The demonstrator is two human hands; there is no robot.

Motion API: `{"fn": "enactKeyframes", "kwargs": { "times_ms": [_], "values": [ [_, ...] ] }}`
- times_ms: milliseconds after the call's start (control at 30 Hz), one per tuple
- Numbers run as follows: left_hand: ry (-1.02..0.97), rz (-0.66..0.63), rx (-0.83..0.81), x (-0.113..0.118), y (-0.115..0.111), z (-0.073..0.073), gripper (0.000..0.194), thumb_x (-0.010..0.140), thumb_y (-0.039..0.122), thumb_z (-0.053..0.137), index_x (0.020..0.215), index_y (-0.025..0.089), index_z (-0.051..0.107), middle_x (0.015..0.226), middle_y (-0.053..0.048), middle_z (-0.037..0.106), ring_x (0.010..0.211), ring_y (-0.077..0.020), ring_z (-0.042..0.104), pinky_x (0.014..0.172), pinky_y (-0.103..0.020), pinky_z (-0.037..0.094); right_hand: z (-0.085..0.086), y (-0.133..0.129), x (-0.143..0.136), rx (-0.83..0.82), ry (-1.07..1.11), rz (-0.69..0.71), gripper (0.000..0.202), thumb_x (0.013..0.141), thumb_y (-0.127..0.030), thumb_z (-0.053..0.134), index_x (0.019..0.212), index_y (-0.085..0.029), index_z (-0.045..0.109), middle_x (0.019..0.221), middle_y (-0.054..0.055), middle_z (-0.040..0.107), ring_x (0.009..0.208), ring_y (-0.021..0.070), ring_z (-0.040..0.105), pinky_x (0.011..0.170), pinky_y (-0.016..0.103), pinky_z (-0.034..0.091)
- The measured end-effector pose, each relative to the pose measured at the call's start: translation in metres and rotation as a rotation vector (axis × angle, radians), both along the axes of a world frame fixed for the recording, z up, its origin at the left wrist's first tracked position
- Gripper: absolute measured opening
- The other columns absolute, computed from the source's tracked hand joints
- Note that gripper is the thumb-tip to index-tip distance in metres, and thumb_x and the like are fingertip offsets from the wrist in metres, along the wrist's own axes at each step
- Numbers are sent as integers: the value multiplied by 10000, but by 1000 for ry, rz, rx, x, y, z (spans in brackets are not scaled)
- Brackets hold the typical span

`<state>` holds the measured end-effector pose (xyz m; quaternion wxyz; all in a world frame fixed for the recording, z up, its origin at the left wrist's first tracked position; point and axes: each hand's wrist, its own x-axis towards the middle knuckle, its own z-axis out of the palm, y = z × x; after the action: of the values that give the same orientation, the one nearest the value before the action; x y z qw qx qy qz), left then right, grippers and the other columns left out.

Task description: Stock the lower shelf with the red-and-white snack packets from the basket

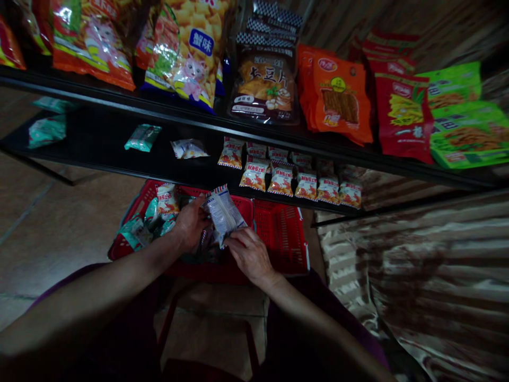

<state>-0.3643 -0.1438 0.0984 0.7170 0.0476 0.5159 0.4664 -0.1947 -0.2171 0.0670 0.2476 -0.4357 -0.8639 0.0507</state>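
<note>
**Bare forearms reach in, a silver packet between the hands**

The left forearm [103, 292] and right forearm [318, 318] run up from 7 and 5 o'clock and converge on the silver packet [226, 212], over the red basket [191, 270]. The left hand [191, 225] sits at the packet's 9 o'clock, fingers curled against its edge; how firm that grip is, I cannot tell. The right hand [252, 254] comes in from 5 o'clock, back upward, its grip closed on the packet's lower edge.

Teal packets [137, 232] and a red-and-white packet [167, 200] lie in the basket toward 9 o'clock; a red mesh section [278, 231] shows at 3.

Beyond, the black lower shelf [95, 140] carries rows of small snack packets [280, 179] at 2 o'clock, a pale packet [190, 149] at 11 and more teal ones toward 10. The upper shelf [222, 119] holds larger snack bags [338, 95]. Tiled floor [59, 207] shows at 9 o'clock, striped cloth [437, 292] at 4. The scene is dim.
</note>
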Motion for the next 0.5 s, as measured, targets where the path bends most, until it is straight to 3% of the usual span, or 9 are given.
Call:
{"fn": "enactKeyframes", "kwargs": {
  "times_ms": [200,333,400,500],
  "values": [
    [-3,16,43,-2,3,2,166,847,231,520,729,147,601,630,-20,626,577,-130,580,609,-256,456,0,-3,-2,-58,17,-35,210,856,-117,516,943,-232,668,905,61,644,894,202,524,766,324,476],
    [-10,71,108,-7,8,3,165,875,210,485,772,156,602,700,-14,658,620,-122,601,654,-257,466,-1,-7,-5,-192,245,-176,143,836,-155,524,942,-203,607,907,65,627,886,201,535,798,356,463],
    [-17,86,121,-9,11,4,168,886,201,467,789,163,599,720,-13,662,640,-125,609,679,-269,471,-4,-6,-7,-341,486,-348,78,841,-247,539,897,-202,568,840,41,612,796,175,549,746,337,465],
    [-38,104,115,-10,13,3,163,887,199,462,786,174,588,725,-12,656,666,-133,614,726,-292,478,-7,-2,-8,-770,887,-526,248,816,-443,568,777,-200,543,694,-5,579,647,124,549,634,272,461]
  ]
}}
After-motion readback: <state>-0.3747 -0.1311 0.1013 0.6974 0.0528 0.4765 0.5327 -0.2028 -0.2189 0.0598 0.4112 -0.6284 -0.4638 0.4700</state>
